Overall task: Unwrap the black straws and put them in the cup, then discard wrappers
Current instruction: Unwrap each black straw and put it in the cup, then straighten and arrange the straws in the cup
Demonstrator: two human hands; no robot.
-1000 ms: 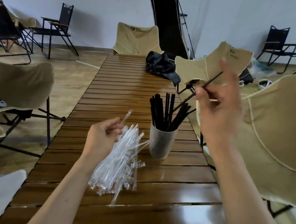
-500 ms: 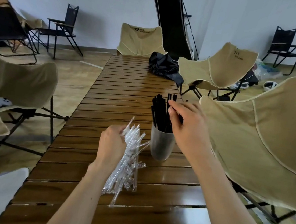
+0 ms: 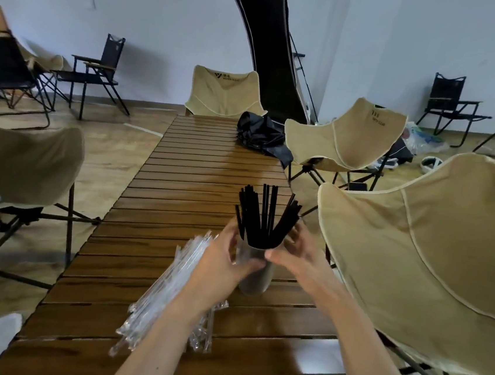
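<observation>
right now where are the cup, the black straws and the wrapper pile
cup [image 3: 253, 282]: head view, lower wall below the fingers
black straws [image 3: 262, 219]: head view, mid-bundle
wrapper pile [image 3: 164, 297]: head view, middle of the clear wrappers

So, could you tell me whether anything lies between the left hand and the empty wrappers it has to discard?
Nothing visible does: the clear wrappers lie on the slatted table directly under the left hand, which touches the cup.

The tan chair [image 3: 225, 93] at the tabletop's far end bears a dark V-shaped logo with small lettering that reads roughly "WATER CLEAR", while similar marks on two nearer tan chairs [image 3: 350, 131] are too small to read.
</observation>
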